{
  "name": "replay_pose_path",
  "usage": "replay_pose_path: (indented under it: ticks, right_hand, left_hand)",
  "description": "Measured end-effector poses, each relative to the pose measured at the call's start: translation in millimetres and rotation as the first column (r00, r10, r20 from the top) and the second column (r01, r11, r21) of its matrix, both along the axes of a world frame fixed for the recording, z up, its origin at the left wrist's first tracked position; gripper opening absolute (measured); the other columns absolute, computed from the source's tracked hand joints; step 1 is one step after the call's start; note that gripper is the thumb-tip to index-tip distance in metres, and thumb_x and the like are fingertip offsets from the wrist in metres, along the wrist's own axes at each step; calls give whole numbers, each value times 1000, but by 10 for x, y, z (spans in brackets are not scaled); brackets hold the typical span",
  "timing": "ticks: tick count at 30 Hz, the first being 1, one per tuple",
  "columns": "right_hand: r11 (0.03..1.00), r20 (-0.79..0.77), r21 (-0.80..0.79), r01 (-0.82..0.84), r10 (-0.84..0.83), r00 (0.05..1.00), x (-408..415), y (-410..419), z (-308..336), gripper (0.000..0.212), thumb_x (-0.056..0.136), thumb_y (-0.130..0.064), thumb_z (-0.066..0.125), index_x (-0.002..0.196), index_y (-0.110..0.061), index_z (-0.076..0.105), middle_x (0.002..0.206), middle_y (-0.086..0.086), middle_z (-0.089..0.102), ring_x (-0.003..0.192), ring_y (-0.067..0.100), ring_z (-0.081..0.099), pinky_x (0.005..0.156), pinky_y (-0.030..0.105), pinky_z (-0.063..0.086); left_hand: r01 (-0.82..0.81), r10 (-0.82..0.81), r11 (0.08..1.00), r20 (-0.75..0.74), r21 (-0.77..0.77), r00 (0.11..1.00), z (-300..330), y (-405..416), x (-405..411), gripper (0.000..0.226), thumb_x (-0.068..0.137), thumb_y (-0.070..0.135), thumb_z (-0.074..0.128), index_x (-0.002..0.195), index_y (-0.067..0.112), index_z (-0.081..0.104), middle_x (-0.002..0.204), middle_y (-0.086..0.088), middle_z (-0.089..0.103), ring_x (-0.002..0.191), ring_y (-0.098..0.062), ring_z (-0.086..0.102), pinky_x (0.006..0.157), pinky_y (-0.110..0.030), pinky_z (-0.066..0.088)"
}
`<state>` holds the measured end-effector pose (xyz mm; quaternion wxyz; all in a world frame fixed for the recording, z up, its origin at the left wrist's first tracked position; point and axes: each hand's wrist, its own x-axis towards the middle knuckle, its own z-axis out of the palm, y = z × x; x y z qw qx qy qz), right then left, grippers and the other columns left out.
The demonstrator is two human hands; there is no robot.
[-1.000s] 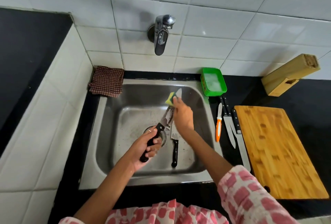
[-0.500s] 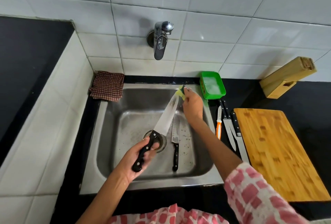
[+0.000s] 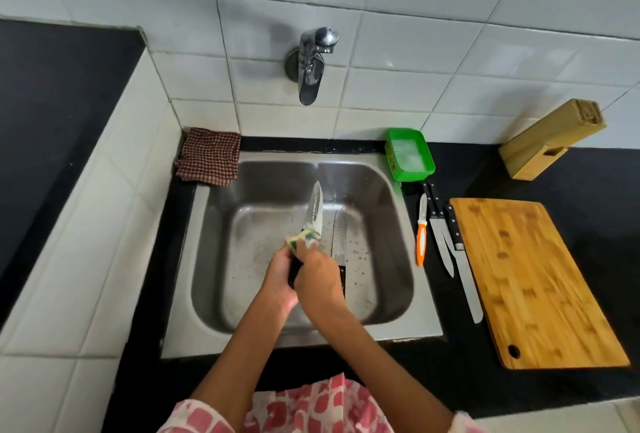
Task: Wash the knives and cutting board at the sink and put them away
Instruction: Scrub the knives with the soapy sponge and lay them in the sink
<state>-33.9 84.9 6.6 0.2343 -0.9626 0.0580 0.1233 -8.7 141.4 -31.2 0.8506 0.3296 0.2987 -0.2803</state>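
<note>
Left hand (image 3: 278, 282) gripping the black handle of a knife (image 3: 313, 213) over the sink (image 3: 214, 259), blade pointing to the tap (image 3: 313, 64); right hand (image 3: 320, 278) pinching a sponge (image 3: 303, 237) against the blade base; cutting board (image 3: 530, 280) on the counter at the right

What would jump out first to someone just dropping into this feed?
The two hands meeting over the steel sink: the left hand grips a big knife pointing toward the tap, while the right hand holds a sponge at the blade's base. To the right, three knives lie on the black counter beside a wooden cutting board.
</note>
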Motion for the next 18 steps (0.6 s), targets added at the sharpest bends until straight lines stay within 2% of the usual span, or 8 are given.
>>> replay_pose_path:
  ticks: [3,7,9,11,12,15,17,18]
  right_hand:
    - [1000,-33,21,7,-7,999,-163,-70,45,42,93,3,35,133,-8,43,125,17,53,112,29,55,93,33,44]
    - [994,-27,50,95,-94,995,81,-198,25,37,93,1,35,124,-10,53,111,18,61,100,31,62,85,37,51]
    - [993,-57,103,56,-50,997,-111,-178,80,40,94,0,35,128,-12,53,107,17,63,92,26,63,75,31,50]
    - [964,-83,260,62,-42,996,-353,-222,99,42,93,0,38,128,-13,56,95,9,67,70,13,59,60,18,43]
    - [935,-92,339,102,-74,993,-401,-255,109,41,92,0,40,125,-13,60,86,5,66,57,4,53,53,13,38]
    - [871,-132,430,239,-201,971,-294,-313,126,25,90,-12,50,103,-12,71,66,2,60,38,1,42,40,10,31]
    - [923,-87,311,228,-211,974,-152,-307,73,24,90,-19,52,98,-8,72,74,8,65,52,5,53,47,12,35]
    - [952,-65,229,205,-195,979,-77,-300,23,25,91,-18,51,101,-7,71,85,11,68,68,14,61,56,17,39]
  left_hand:
    - [16,-16,1000,-20,1,1000,-57,-47,-12,56,98,52,19,113,10,53,105,-10,64,90,-21,62,70,-34,50]
    - [21,-20,999,26,-43,999,-19,-140,-41,45,94,47,35,107,11,59,99,-12,63,92,-22,60,87,-35,46]
    - [30,-27,997,42,-72,999,-51,-97,20,40,95,40,36,118,12,53,113,-16,60,108,-29,56,96,-42,41]
    - [50,-50,995,10,-86,999,-110,-58,64,39,101,31,28,130,10,42,134,-15,52,130,-32,42,109,-50,31]
    - [66,-67,995,-10,-81,998,-130,-54,88,36,102,27,29,128,7,42,139,-13,48,135,-31,37,111,-52,27]
    - [114,-116,990,-24,-82,993,-117,-109,132,35,100,18,37,131,2,44,144,-16,41,136,-29,35,113,-42,27]
    - [106,-110,992,-64,-63,992,-120,-173,147,34,99,16,41,128,1,49,127,-12,55,121,-23,51,104,-33,39]
    - [102,-104,994,-74,-38,992,-140,-213,141,27,98,17,43,117,3,56,108,-8,63,102,-19,61,90,-27,49]
